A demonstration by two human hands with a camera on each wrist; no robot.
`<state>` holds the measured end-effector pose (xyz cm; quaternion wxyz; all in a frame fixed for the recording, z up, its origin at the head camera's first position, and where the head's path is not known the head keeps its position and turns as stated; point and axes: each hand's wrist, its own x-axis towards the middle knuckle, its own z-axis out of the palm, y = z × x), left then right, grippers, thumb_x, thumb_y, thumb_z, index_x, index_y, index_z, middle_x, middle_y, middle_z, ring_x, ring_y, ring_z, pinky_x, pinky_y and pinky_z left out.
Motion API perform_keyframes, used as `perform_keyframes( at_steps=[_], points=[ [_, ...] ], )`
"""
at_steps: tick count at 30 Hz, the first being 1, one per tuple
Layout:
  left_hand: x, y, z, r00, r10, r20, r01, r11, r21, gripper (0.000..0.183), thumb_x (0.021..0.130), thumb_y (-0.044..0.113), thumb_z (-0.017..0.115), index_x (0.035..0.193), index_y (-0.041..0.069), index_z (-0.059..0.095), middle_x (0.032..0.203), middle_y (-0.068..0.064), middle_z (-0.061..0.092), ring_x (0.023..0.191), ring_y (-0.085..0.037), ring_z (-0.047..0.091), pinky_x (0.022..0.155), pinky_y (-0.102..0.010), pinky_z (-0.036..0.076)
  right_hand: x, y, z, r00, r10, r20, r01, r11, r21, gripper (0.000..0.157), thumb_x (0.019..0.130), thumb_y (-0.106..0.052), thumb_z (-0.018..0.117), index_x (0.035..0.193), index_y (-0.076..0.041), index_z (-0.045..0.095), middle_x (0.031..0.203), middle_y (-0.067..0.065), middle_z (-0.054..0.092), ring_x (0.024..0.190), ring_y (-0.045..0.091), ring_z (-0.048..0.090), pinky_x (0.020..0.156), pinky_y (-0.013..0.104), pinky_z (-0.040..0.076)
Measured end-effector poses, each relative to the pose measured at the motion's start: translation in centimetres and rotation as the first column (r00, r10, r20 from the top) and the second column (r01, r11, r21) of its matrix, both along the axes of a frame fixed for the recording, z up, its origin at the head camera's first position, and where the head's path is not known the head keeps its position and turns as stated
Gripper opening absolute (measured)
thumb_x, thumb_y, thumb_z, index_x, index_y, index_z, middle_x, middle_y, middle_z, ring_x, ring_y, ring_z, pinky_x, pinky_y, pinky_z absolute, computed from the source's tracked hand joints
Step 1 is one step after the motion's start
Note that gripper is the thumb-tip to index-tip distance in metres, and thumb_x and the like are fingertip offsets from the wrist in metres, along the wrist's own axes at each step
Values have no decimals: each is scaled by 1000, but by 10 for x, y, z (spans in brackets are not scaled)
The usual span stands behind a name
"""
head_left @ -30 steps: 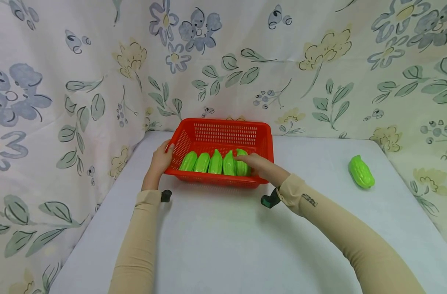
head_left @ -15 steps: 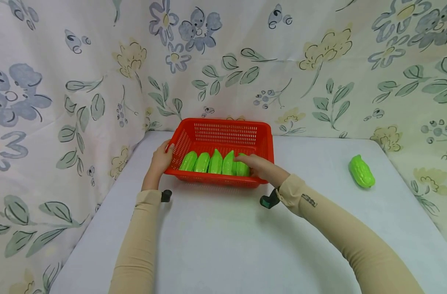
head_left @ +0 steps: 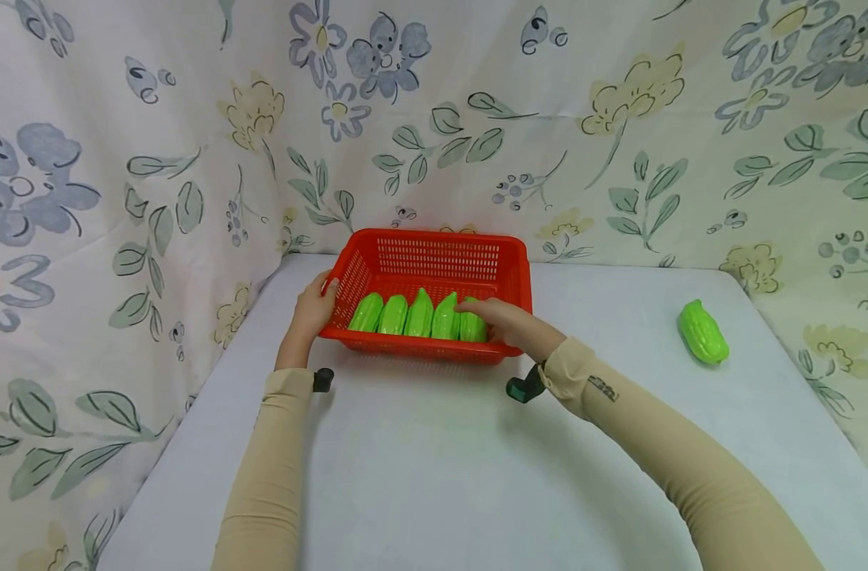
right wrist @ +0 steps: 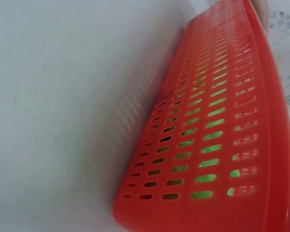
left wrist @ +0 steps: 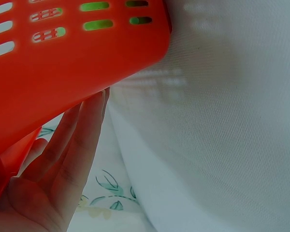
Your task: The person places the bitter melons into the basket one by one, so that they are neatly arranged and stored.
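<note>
A red plastic basket point(head_left: 441, 346) stands at the back middle of the table. Several glossy green bitter melons point(head_left: 418, 316) lie side by side along its near wall. My left hand point(head_left: 313, 309) grips the basket's left rim; in the left wrist view its fingers point(left wrist: 79, 140) lie against the underside of the red edge. Over the near right corner reaches my right hand point(head_left: 514, 323), its fingers on the rightmost bitter melon point(head_left: 471, 327), which they partly hide. In the right wrist view the basket wall point(right wrist: 208, 111) hides most of that hand.
One more bitter melon point(head_left: 703, 333) lies alone on the white tabletop point(head_left: 434, 468), far to the right of the basket. A floral curtain point(head_left: 434, 119) hangs behind the table and along its left side.
The rightmost bitter melon has dropped lower in the basket under my right hand, its tip less visible than before. My left hand stays on the rim.
</note>
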<state>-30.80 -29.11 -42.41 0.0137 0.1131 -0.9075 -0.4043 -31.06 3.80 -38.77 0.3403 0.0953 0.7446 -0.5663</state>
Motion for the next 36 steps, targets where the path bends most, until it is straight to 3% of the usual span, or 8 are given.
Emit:
perform_keyframes(
  at_steps=[6,13,21,30,36],
  points=[
    [2,0,1,1000,-4,4,4,1000,3,56,106,40,33,155,15,26,151,-20,40,118,-35,49,104,-56,40,1,4,2,997,50,-61,-44,995,87,78,93,-40,62,153,-8,24,157,12,30,142,33,29,114,49,34],
    [4,0,-1,1000,0,8,0,1000,1,56,106,40,32,155,15,26,150,-20,42,114,-34,50,100,-54,44,6,5,2,986,81,-145,-64,991,120,90,91,-41,63,158,-12,10,163,11,17,148,33,21,118,54,24],
    [1,0,-2,1000,-2,0,2,1000,-5,56,106,40,32,155,14,26,151,-21,41,117,-36,50,102,-56,42,12,7,6,956,96,-278,-58,988,142,88,92,-42,61,158,-16,10,165,11,13,150,33,15,117,58,22],
    [0,-2,-3,1000,-6,-19,5,1000,-16,55,106,39,32,155,13,27,154,-20,38,127,-38,47,107,-58,37,19,13,3,885,60,-462,-18,995,94,90,92,-44,63,159,-19,8,165,6,15,152,28,15,118,56,21],
    [-1,-2,-3,1000,-11,-28,10,1000,-22,55,106,39,32,155,13,28,154,-21,37,131,-39,45,109,-58,35,25,20,-2,814,29,-581,2,999,53,88,91,-45,64,158,-21,11,164,5,20,150,26,20,117,56,26]
  ],
)
